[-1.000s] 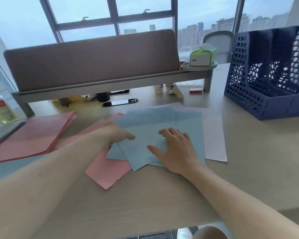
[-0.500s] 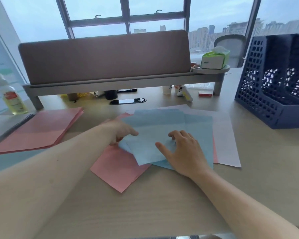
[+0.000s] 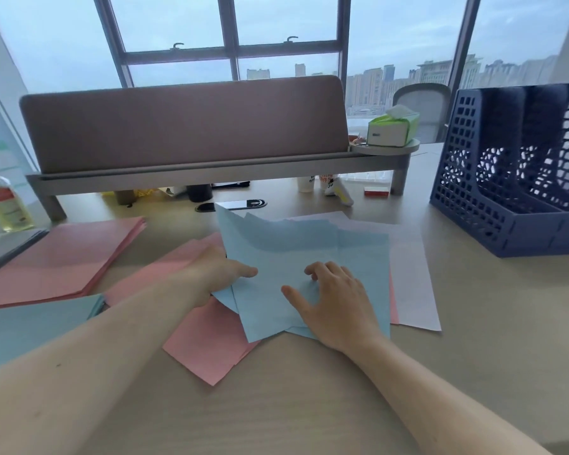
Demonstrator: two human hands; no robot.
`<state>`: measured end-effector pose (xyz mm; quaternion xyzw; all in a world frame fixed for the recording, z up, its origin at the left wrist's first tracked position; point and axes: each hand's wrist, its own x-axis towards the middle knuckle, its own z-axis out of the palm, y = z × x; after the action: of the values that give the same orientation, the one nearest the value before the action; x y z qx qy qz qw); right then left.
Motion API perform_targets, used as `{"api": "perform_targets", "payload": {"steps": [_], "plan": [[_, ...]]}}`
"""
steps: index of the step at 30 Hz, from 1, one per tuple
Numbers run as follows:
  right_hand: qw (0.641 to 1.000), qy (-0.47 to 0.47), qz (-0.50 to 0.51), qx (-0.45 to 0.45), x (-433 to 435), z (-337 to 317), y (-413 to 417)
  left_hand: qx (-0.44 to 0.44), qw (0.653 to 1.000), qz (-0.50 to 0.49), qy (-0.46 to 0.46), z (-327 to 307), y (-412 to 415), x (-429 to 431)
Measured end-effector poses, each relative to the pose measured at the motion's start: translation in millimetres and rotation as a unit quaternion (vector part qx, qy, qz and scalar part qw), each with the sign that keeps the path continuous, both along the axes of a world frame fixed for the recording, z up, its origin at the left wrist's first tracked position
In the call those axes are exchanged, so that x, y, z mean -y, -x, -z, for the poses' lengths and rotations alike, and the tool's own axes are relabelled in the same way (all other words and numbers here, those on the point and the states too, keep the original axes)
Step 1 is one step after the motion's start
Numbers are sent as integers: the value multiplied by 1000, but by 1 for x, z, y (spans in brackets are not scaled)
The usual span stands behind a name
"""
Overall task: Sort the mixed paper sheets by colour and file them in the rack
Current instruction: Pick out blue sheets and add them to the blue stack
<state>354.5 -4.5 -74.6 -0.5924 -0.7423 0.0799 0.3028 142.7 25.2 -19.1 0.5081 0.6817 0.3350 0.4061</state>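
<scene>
Several blue sheets lie fanned on top of the mixed pile at the desk's middle, their far left corner raised off the desk. My left hand pinches their left edge, thumb on top and fingers hidden beneath. My right hand presses down on the near part of the blue sheets. Pink sheets stick out under the pile to the left and front, and a pale sheet lies under it on the right. The dark blue mesh rack stands at the right.
A sorted pink stack lies at the left, with a blue stack in front of it. A monitor riser with a tissue box spans the back. A bottle stands far left.
My left hand has gathered the blue sheets and lifted their left side, so the far corner now stands up. My right hand has stayed pressed on them.
</scene>
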Motion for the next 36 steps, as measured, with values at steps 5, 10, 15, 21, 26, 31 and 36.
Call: {"api": "perform_targets", "payload": {"steps": [5,10,15,21,26,31,36], "plan": [[1000,-8,-5,2,0,0,0,-147,984,72,-72,7,-7,6],[998,-47,-19,-32,1,-1,0,-57,990,-15,-132,5,-8,8],[972,-169,-60,-151,8,-12,-4,96,981,-137,-98,-18,17,-3],[910,-58,74,-404,-4,-46,-46,112,990,-80,-28,-17,14,-4],[899,50,124,-418,-10,-24,-72,-28,999,10,-34,-8,-21,0],[917,7,120,-381,2,-12,-67,-71,995,69,13,-5,-36,-4],[927,-7,124,-355,0,-7,-65,6,995,67,71,-9,-41,-13]]}}
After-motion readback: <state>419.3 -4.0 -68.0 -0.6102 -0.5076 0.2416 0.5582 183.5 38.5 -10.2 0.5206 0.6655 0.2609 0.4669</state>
